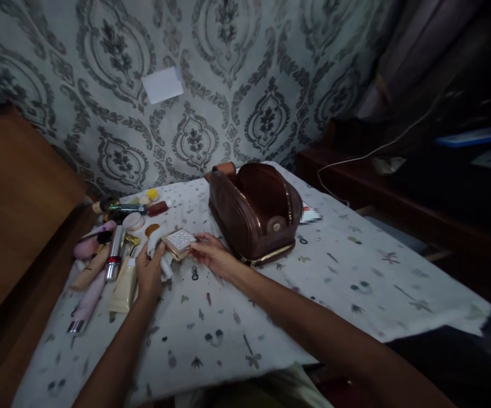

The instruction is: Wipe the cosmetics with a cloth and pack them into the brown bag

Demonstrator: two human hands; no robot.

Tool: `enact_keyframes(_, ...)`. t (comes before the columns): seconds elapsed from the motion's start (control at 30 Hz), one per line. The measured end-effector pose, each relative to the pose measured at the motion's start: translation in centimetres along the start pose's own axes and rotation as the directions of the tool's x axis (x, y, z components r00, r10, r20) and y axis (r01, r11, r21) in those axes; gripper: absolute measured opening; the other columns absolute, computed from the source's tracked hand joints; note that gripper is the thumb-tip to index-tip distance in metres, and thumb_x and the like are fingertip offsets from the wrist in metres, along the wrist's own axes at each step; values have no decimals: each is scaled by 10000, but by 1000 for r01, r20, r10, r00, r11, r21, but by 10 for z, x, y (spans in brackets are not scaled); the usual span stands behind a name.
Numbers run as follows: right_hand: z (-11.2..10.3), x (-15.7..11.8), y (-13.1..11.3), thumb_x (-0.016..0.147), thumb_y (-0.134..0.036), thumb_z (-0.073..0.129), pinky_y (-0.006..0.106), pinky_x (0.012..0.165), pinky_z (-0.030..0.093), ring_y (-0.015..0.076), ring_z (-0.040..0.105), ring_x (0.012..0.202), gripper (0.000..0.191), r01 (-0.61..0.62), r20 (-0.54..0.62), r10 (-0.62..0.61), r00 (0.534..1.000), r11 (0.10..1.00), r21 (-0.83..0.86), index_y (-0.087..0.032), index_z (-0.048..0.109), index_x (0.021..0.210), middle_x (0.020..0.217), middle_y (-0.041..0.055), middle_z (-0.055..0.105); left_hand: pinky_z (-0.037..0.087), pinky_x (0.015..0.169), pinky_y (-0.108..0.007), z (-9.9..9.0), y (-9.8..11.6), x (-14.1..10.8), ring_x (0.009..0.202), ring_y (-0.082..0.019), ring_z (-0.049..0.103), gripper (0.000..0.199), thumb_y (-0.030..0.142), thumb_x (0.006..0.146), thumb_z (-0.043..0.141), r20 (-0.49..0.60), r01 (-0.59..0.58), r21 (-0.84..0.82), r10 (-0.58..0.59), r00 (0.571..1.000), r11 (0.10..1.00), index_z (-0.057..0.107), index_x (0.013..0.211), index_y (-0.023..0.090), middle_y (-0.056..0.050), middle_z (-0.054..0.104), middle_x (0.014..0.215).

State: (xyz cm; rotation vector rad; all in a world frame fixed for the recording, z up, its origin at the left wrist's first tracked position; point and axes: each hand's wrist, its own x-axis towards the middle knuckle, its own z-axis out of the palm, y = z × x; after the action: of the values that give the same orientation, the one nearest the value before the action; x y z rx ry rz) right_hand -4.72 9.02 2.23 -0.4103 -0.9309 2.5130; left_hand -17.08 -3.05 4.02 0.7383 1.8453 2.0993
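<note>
My right hand point(212, 254) grips a square compact point(180, 241) with a glittery silver lid and gold edges. A white cloth or tissue point(165, 266) is bunched in my left hand point(150, 269), its fingers closed round it, right beside the compact. Just behind my hands stands a brown leather toiletry bag point(237, 218), its zipped top spread wide. To the left of my left hand lie a cream-coloured tube point(123, 288) and a silver cylinder with a red band point(115, 255). A round orange-brown disc point(152, 230) rests behind the cloth.
Several cosmetics are heaped at the table's left, including a pink tube point(88, 303), a dark red bottle point(158, 208) and a round clear-lidded jar point(133, 221). A wooden panel point(20, 215) borders that side. Patterned wallpaper rises behind; a white cable point(364, 156) hangs at right.
</note>
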Motion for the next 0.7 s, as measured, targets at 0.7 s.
enact_keyframes(0.7,16,-9,-4,437,-397,942,299,741,529,176,636,887,824,201,64,-191,980,895,-398,-216,518,1121,990,5,657,483,572,-199,1,26,-16,649,-127,587,406,484,607,830,37,152,32,-153,987,988,658,846,205,26,670,766)
